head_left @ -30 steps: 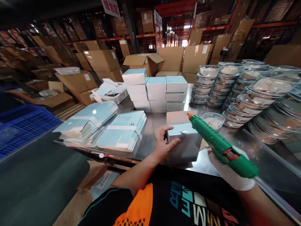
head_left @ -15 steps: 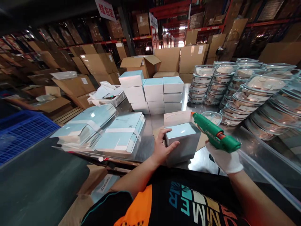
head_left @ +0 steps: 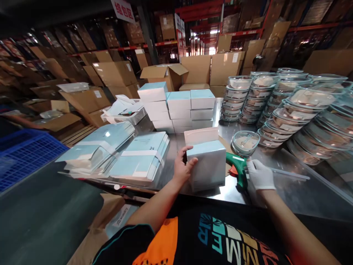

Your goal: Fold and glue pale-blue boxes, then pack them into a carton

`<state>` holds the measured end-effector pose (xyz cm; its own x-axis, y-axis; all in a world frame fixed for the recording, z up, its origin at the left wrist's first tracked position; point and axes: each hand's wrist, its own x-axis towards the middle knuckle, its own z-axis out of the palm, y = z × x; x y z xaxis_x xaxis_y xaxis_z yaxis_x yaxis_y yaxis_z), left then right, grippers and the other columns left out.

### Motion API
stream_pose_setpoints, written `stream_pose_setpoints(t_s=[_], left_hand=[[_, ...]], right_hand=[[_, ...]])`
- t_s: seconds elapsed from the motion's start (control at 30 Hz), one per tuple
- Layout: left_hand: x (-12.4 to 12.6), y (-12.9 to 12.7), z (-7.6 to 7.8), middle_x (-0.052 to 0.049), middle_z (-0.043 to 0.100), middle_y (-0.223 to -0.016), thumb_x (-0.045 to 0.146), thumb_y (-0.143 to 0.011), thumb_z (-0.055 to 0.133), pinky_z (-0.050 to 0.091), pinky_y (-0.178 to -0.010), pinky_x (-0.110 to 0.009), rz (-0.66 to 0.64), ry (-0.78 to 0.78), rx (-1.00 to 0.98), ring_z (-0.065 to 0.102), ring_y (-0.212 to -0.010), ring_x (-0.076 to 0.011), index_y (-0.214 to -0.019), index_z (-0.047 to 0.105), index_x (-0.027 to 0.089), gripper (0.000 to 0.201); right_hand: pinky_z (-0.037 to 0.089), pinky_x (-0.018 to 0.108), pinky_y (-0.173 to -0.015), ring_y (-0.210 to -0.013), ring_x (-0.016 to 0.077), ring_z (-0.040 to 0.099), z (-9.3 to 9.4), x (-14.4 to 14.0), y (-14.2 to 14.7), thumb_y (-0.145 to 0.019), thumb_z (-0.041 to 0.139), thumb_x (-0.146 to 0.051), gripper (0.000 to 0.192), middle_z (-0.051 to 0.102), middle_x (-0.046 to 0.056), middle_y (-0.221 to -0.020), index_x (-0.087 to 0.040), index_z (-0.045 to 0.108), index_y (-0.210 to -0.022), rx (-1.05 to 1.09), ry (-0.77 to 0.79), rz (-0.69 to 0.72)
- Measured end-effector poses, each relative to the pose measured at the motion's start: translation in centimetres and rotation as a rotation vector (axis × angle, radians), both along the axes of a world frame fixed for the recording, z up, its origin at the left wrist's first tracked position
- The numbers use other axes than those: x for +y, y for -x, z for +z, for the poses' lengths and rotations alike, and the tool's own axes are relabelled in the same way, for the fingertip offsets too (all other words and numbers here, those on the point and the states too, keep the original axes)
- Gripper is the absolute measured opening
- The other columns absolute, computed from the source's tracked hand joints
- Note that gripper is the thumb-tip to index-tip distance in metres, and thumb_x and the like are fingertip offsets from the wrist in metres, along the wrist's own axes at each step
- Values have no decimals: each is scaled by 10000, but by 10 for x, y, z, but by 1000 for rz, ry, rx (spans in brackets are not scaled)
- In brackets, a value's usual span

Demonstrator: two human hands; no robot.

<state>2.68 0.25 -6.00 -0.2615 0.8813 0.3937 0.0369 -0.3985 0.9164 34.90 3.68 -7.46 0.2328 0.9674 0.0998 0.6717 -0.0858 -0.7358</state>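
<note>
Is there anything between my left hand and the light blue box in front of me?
No. The left hand already grips the light blue box directly; nothing sits between them. The gloved right hand holds the green glue gun beside it.

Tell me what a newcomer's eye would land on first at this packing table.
The pale blue box at the near middle of the steel table draws the eye, with the bare left hand gripping its left side. Just right of it, the white-gloved right hand holds a green glue gun low by the tabletop. Tall stacks of clear lidded bowls crowd the right side, and stacked blue boxes stand behind.
</note>
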Motion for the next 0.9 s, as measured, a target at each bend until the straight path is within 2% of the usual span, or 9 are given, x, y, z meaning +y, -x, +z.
stream_pose_setpoints(t_s=[0.07, 0.17, 0.27, 0.43, 0.53, 0.6, 0.67, 0.8, 0.9], left_hand=[[1, -2, 0, -86, 735, -1091, 793, -778, 847, 562, -855, -358, -10, -27, 10, 702, -952, -257, -1211, 711, 215, 735], [2, -6, 0, -89, 742, -1066, 819, -767, 835, 556, -857, -360, -38, -61, 46, 699, -961, -266, -1175, 736, 212, 738], [2, -7, -2, -89, 746, -1012, 838, -768, 819, 556, -848, -365, -82, -67, 105, 704, -942, -269, -1144, 750, 211, 735], [3, 0, -7, -139, 751, -1160, 771, -822, 823, 563, -977, -408, -150, -117, 123, 731, -1122, -304, -1118, 735, 207, 643], [4, 0, -8, -178, 718, -1318, 711, -808, 880, 526, -1116, -460, -164, -151, 65, 693, -1319, -335, -1054, 681, 215, 589], [4, 0, -6, -151, 736, -1284, 674, -783, 923, 532, -1137, -498, -181, -182, -10, 718, -1300, -327, -1041, 611, 240, 594], [5, 2, -1, -99, 760, -1176, 611, -795, 946, 555, -1127, -532, -233, -252, -32, 755, -1231, -311, -1059, 605, 261, 555], [7, 16, 20, -108, 788, -1161, 522, -879, 904, 489, -1215, -617, -459, -358, 268, 693, -1344, -353, -1069, 808, 288, 316], [7, 23, 32, -107, 826, -1184, 569, -883, 880, 427, -1273, -632, -550, -261, 403, 660, -1397, -372, -1001, 874, 317, 279]], right_hand=[[614, 419, -872, -921, 291, 752, 13, -2, 17, -923, 601, -689, 489, 801, 106, -944, -227, 752, -975, 209, -126, 80], [615, 379, -948, -1097, 261, 746, 36, -1, 59, -916, 675, -623, 549, 798, 93, -1200, -224, 711, -1292, 578, -186, 272], [615, 352, -950, -1097, 240, 735, 52, 3, 93, -830, 684, -428, 497, 790, 75, -1216, -208, 696, -1276, 695, -91, 405], [605, 379, -1005, -1163, 255, 718, 53, 2, 96, -813, 682, -378, 416, 782, 79, -1204, -206, 678, -1191, 649, -88, 452], [537, 461, -1163, -1349, 312, 664, 45, -2, 78, -827, 827, -532, 570, 728, 143, -1393, -200, 666, -1262, 566, -169, 578], [474, 509, -1240, -1494, 354, 572, 39, -5, 66, -767, 924, -586, 691, 619, 189, -1568, -209, 668, -1286, 482, -238, 660], [454, 528, -1263, -1575, 357, 494, 34, -9, 57, -786, 953, -531, 634, 499, 197, -1691, -232, 680, -1273, 407, -323, 736], [492, 528, -1250, -1576, 302, 509, 32, -22, 56, -998, 777, -268, 323, 450, 142, -1745, -285, 712, -1314, 283, -487, 873], [483, 513, -1268, -1589, 276, 495, 37, -29, 62, -1018, 700, -120, 437, 442, 83, -1759, -343, 713, -1393, 209, -551, 930]])
